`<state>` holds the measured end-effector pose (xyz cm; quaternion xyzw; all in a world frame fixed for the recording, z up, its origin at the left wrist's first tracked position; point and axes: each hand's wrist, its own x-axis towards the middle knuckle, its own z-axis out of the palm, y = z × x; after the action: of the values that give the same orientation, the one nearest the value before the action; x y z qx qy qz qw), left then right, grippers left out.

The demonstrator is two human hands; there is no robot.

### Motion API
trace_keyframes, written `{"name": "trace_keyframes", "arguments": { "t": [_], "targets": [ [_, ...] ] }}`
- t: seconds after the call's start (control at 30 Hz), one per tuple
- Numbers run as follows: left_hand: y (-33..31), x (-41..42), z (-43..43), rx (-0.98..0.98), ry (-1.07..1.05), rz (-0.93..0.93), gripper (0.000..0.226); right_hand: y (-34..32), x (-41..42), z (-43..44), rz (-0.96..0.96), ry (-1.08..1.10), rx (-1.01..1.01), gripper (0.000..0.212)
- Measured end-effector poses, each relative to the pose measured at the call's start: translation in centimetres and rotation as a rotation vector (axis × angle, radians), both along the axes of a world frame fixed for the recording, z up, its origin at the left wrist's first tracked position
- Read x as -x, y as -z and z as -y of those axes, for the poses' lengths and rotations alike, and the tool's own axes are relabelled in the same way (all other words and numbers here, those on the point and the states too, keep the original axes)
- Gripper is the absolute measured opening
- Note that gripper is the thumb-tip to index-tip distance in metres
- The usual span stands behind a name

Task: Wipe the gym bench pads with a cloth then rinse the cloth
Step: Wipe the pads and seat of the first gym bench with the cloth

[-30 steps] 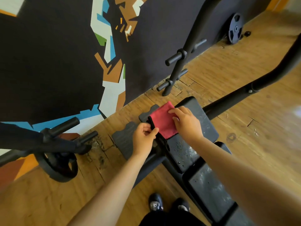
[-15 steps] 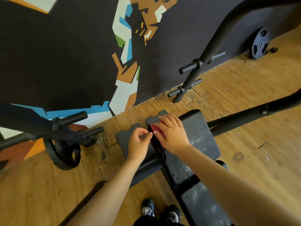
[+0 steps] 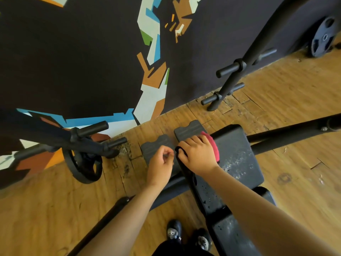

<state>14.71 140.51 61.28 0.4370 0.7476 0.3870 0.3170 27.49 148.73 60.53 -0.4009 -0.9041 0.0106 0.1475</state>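
The right hand [image 3: 197,156] lies palm down with its fingers spread, pressing a red fabric cloth [image 3: 213,145] onto the far left corner of the black vinyl-covered bench pad [image 3: 238,154]. Only a crescent of the cloth shows beyond the outer edge of the hand. The left hand [image 3: 160,161] sits just beside it, off the pad's left edge, fingers curled and thumb set against forefinger. Whether it pinches a corner of the cloth cannot be told, as a dark fold lies between the two hands. The pad surface carries pale flecks and scuffing, and a second black pad [image 3: 227,235] nearer the person's dark shoes [image 3: 173,231] looks equally marked. Two grey ribbed blocks [image 3: 188,130] lie on the worn wooden floor [image 3: 295,100] against the pad's far corner. In my judgement, wiping is at an early stage. Risks noted: the cloth is bunched under the palm, so a stroke would likely clean only a narrow strip. It also sits at the very edge, so a push to the left could carry it off onto the dirty floor. The flecked covering may snag the fabric or shed onto it — rinsing will then matter more.
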Motion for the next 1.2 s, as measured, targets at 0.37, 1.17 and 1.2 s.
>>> {"name": "trace_keyframes", "arguments": {
  "t": [0.37, 1.17, 1.2],
  "targets": [
    [0.0, -0.3, -1.8, -0.047, 0.070, -0.106, 0.007, 0.2, -0.4, -0.8, -0.107, 0.084, -0.007, 0.032],
    [-1.0, -4.6, -7.7, 0.164, 0.000, -0.090, 0.023, 1.0, -2.3, -2.7, -0.135, 0.010, -0.081, 0.028],
    [-0.9, -4.8, -7.5, 0.183, 0.013, -0.163, 0.024, 1.1, -3.0, -3.3, -0.129, -0.009, -0.075, 0.028]
  ]
}}
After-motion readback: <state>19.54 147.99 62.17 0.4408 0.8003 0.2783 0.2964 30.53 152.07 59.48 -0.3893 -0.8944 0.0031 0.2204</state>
